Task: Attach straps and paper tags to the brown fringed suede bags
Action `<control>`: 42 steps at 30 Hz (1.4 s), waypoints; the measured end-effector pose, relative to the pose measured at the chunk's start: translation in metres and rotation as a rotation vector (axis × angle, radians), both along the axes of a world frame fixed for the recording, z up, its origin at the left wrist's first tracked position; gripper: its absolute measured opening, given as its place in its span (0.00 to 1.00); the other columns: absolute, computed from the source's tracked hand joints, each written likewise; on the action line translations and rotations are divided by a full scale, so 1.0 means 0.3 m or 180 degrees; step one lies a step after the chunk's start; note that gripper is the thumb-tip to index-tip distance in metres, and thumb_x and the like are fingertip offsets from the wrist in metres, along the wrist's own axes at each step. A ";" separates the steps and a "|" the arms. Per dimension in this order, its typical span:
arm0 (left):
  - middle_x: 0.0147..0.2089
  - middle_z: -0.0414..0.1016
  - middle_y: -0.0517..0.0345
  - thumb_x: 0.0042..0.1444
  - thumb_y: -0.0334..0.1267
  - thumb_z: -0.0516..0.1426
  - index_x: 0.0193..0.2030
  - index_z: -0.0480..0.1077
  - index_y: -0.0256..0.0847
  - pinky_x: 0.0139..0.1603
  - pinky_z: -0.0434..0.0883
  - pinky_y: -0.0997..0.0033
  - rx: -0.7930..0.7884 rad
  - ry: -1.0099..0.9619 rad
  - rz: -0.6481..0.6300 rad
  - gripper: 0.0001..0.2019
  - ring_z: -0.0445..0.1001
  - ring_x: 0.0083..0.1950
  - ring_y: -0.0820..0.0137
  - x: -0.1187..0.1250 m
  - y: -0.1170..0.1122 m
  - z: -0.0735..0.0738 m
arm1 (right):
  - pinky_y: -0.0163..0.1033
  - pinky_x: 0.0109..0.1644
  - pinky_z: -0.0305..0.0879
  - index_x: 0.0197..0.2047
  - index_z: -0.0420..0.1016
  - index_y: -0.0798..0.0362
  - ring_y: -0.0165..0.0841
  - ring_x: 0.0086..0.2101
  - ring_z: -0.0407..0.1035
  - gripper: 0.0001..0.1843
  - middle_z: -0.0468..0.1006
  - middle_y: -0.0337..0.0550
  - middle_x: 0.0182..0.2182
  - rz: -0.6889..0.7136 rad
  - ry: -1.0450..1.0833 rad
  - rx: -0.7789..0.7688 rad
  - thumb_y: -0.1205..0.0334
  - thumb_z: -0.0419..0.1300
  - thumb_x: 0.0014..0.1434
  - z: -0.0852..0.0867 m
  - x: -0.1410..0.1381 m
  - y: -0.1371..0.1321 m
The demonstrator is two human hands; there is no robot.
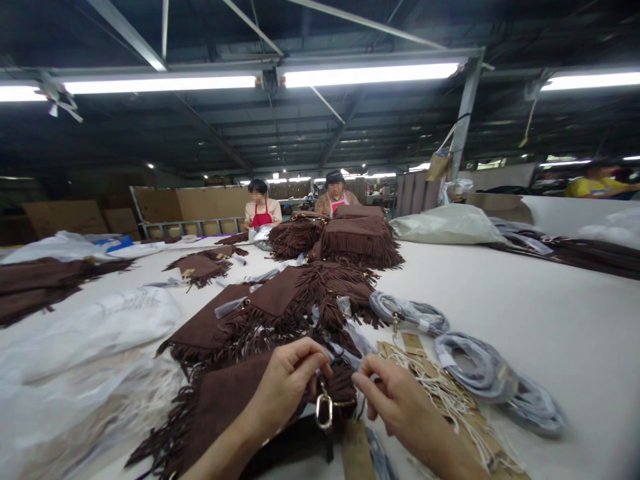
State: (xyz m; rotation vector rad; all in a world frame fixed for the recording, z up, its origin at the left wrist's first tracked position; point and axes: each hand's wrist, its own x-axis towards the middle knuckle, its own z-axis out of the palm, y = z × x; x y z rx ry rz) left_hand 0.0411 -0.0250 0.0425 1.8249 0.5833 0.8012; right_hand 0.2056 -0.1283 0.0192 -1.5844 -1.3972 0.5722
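A brown fringed bag (235, 393) lies in front of me, its fringe spread to the left. My left hand (295, 370) is closed over the bag's near right part, thumb and fingers pinched together. Just under those fingertips hangs a gold-coloured metal clasp (324, 411) with a dark strap end below it. A short gap to the right, my right hand (393, 393) is closed too, thumb against curled fingers. What either pinch holds is too small or hidden to make out. A brown paper tag (357, 450) lies below, between my hands.
Brown tags with white strings (450, 400) lie beside my right hand. Farther right are coiled straps in grey wrapping (480, 367). More fringed bags (280, 293) lie ahead, with a stack (357, 237) behind. Plastic bags (95, 333) cover the left. Two co-workers (263, 210) face me across the table.
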 end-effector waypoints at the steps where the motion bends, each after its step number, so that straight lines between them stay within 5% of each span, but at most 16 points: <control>1: 0.24 0.71 0.60 0.55 0.45 0.57 0.30 0.72 0.36 0.21 0.58 0.77 -0.0345 -0.0029 -0.0077 0.13 0.63 0.20 0.76 0.008 -0.003 -0.010 | 0.30 0.16 0.57 0.28 0.64 0.50 0.27 0.13 0.62 0.15 0.74 0.37 0.16 -0.0027 0.0239 0.0061 0.49 0.53 0.60 -0.008 -0.007 0.009; 6: 0.22 0.70 0.60 0.45 0.47 0.60 0.32 0.74 0.33 0.20 0.61 0.78 -0.1029 -0.0095 -0.0198 0.16 0.66 0.18 0.76 0.031 -0.007 -0.043 | 0.33 0.24 0.70 0.31 0.68 0.51 0.33 0.23 0.74 0.19 0.79 0.41 0.22 0.0054 0.1569 0.0327 0.43 0.62 0.54 -0.062 -0.032 0.046; 9: 0.22 0.72 0.59 0.44 0.46 0.61 0.33 0.74 0.33 0.20 0.63 0.78 -0.1053 -0.0092 -0.0217 0.16 0.67 0.19 0.76 0.028 -0.010 -0.042 | 0.33 0.26 0.71 0.32 0.73 0.52 0.33 0.24 0.74 0.18 0.79 0.40 0.24 -0.0211 0.1426 0.0622 0.44 0.64 0.54 -0.082 -0.020 0.054; 13: 0.23 0.74 0.59 0.44 0.44 0.61 0.33 0.69 0.36 0.19 0.63 0.79 -0.1114 -0.0225 -0.0179 0.14 0.67 0.18 0.76 0.026 -0.012 -0.048 | 0.31 0.22 0.68 0.32 0.76 0.52 0.30 0.20 0.70 0.15 0.78 0.39 0.22 -0.0520 0.1012 0.0944 0.47 0.65 0.55 -0.091 -0.006 0.066; 17: 0.21 0.73 0.60 0.43 0.45 0.61 0.30 0.66 0.38 0.18 0.59 0.79 -0.1210 -0.0223 -0.0198 0.13 0.63 0.17 0.77 0.030 -0.013 -0.062 | 0.26 0.12 0.56 0.40 0.70 0.50 0.28 0.17 0.68 0.25 0.76 0.36 0.21 -0.0186 0.2235 0.1024 0.46 0.72 0.46 -0.086 -0.025 0.084; 20: 0.20 0.70 0.61 0.43 0.44 0.61 0.28 0.68 0.36 0.18 0.55 0.79 -0.1050 -0.0105 -0.0207 0.12 0.59 0.17 0.78 0.028 -0.020 -0.061 | 0.22 0.12 0.48 0.32 0.68 0.52 0.20 0.13 0.60 0.23 0.76 0.34 0.20 0.0096 0.2747 0.0840 0.48 0.73 0.45 -0.078 -0.045 0.085; 27: 0.22 0.66 0.62 0.50 0.42 0.57 0.23 0.70 0.36 0.27 0.58 0.75 -0.0232 0.0201 -0.0046 0.11 0.61 0.26 0.73 0.004 -0.048 -0.016 | 0.30 0.27 0.70 0.33 0.76 0.56 0.27 0.23 0.72 0.21 0.79 0.39 0.22 0.0265 0.2617 0.0478 0.48 0.74 0.46 -0.064 -0.060 0.064; 35: 0.24 0.69 0.60 0.53 0.38 0.54 0.23 0.68 0.38 0.29 0.58 0.74 0.0368 0.0570 0.0128 0.10 0.65 0.29 0.70 -0.008 -0.075 0.005 | 0.26 0.20 0.56 0.30 0.70 0.55 0.21 0.17 0.59 0.24 0.68 0.30 0.17 0.0538 0.2297 0.0496 0.41 0.69 0.50 -0.072 -0.073 0.070; 42: 0.23 0.68 0.60 0.52 0.38 0.53 0.22 0.65 0.39 0.29 0.58 0.73 0.0427 0.0630 0.0184 0.11 0.64 0.29 0.70 -0.006 -0.074 0.006 | 0.29 0.21 0.58 0.30 0.70 0.54 0.24 0.18 0.60 0.25 0.68 0.31 0.17 0.0443 0.2209 0.0401 0.40 0.68 0.48 -0.073 -0.080 0.068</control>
